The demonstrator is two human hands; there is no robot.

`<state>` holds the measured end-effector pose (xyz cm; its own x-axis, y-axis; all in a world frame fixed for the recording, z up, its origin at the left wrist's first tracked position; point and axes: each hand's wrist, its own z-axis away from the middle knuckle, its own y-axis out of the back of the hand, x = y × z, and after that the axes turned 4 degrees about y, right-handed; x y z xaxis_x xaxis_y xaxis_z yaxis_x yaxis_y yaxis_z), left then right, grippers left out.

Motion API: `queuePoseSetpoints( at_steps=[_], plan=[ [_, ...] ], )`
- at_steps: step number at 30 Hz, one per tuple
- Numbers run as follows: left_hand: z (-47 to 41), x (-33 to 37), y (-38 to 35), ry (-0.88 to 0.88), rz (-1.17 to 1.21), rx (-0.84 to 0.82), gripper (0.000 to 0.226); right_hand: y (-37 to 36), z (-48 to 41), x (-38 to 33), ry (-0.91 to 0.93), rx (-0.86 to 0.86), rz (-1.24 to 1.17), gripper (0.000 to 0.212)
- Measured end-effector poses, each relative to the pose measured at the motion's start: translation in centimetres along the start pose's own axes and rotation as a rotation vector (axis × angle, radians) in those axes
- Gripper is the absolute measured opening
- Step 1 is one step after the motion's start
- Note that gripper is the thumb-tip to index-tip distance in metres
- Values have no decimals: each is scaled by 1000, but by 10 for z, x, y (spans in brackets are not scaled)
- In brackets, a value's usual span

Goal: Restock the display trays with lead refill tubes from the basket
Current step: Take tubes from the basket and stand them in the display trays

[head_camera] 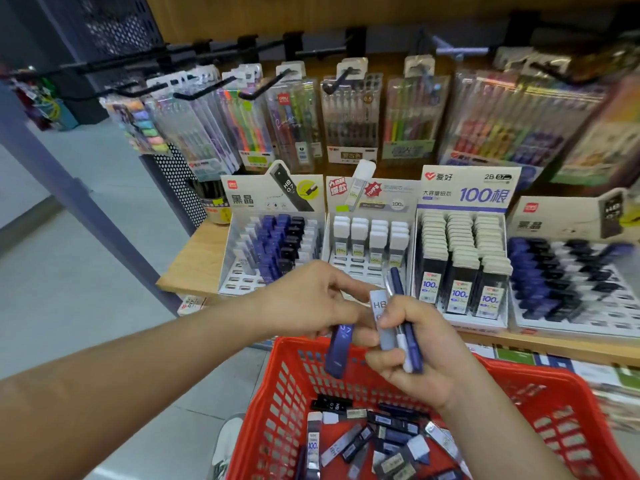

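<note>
surface: wooden shelf (194,258) | on it: four display trays (478,323), side by side

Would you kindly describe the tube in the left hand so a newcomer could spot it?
Over the far rim of the red basket, the left hand pinches one dark blue tube hanging downward. Unlike the bundle gripped by the right hand, it is alone and marked 0.7.

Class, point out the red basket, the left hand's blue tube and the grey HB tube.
red basket (540,375): head view, far rim.
blue tube (339,353): head view, lower body.
grey HB tube (382,323): head view, middle.
</note>
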<state>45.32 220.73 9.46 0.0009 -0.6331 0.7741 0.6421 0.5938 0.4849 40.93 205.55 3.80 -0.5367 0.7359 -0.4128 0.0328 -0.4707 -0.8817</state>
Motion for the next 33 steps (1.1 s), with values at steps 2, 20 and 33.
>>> queuePoseSetpoints(
  at_steps=[2,20,33],
  plan=[
    [0,5,-2,-9,9,-39,11,-2,4,-3,-3,-3,100,71],
    [-22,51,-19,-59,240,276,13,17,55,-55,363,275,835,22],
    [-121,148,-102,-253,85,319,11,124,153,-150,837,732,82,7]
  ],
)
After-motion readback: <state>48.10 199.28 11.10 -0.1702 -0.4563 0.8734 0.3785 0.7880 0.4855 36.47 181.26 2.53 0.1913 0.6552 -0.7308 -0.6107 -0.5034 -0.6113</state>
